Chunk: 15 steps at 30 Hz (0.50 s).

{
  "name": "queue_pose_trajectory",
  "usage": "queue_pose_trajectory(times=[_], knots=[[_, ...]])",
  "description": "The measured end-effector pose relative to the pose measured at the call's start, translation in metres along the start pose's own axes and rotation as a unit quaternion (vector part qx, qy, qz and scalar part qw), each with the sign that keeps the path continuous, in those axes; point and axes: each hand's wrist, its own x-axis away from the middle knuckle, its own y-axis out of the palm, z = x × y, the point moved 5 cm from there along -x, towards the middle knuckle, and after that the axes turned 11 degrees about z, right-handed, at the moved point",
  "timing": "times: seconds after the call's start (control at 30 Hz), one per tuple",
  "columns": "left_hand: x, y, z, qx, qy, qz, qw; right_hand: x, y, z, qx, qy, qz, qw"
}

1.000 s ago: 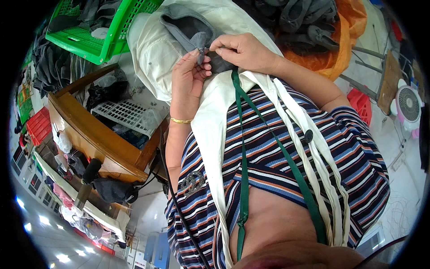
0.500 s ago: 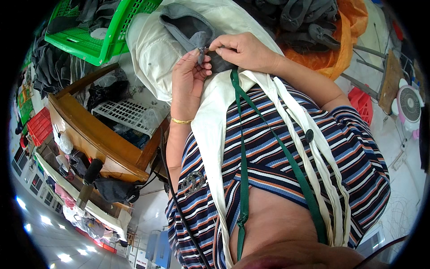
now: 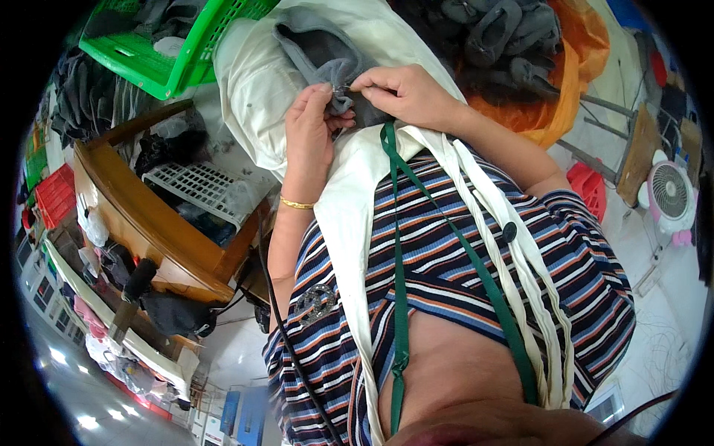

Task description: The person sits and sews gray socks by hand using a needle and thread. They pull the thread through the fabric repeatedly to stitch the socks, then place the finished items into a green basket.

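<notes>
Closest to the camera is the person's own striped shirt (image 3: 446, 297) with a green strap (image 3: 399, 297) and some cream straps (image 3: 513, 282) running down over it. A bit further out, both forearms come together over a cream cloth (image 3: 260, 82) that's draped in front of them. The left hand (image 3: 311, 134), gold bangle (image 3: 297, 203) on the wrist, is pinched shut on the edge of a grey fabric piece (image 3: 320, 52), and the right hand (image 3: 405, 93) is pinched on the same spot from the other side — fingertips of the two hands are basically touching, with the fabric bunched right between them and the rest of it trailing up and away over the cream cloth. Something tiny and shiny sits at the pinch point, too small to make out. Off to the left there's a wooden tabletop (image 3: 134, 215) with a white wire rack (image 3: 197, 189) just beside it. Further back — a green plastic crate (image 3: 171, 67) at top left, and a pile of dark grey pieces (image 3: 506, 37) lying on orange cloth (image 3: 573, 82) at top right. A small white fan (image 3: 671, 195) is way out on the right edge.
</notes>
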Motion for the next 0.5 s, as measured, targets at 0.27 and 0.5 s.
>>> queue_pose_trajectory(times=[0.27, 0.5], knots=[[-0.007, -0.008, 0.001, -0.020, 0.034, 0.017, 0.999, -0.001, 0.009, 0.009, -0.056, 0.062, -0.040, 0.996], [0.001, -0.002, 0.009, -0.050, 0.084, 0.007, 0.995, 0.000, 0.015, 0.009, -0.117, 0.127, -0.052, 0.984]])
